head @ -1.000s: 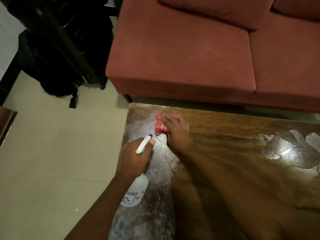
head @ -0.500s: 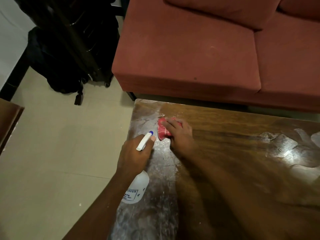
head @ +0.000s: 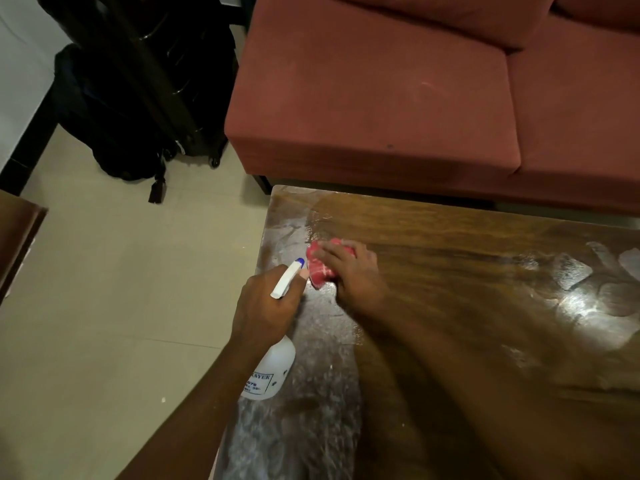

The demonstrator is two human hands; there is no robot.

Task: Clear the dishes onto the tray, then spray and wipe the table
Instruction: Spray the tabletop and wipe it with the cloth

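My left hand [head: 266,306] grips a white spray bottle [head: 273,368] with a blue-tipped nozzle, held over the left edge of the wooden table [head: 467,323]. The nozzle points toward the far left corner. Just beyond it, my right hand [head: 353,271] presses a pink cloth [head: 320,268] flat on the tabletop near that corner. The table's left strip looks wet and streaky with spray. No dishes or tray are in view.
A red sofa [head: 398,98] stands right behind the table's far edge. Black luggage and a bag [head: 138,98] sit on the tiled floor at the upper left. A brown furniture corner [head: 17,230] juts in at the left edge.
My right hand with the pink cloth has slid a little toward me along the table's left corner. The left hand keeps the spray bottle in about the same place.
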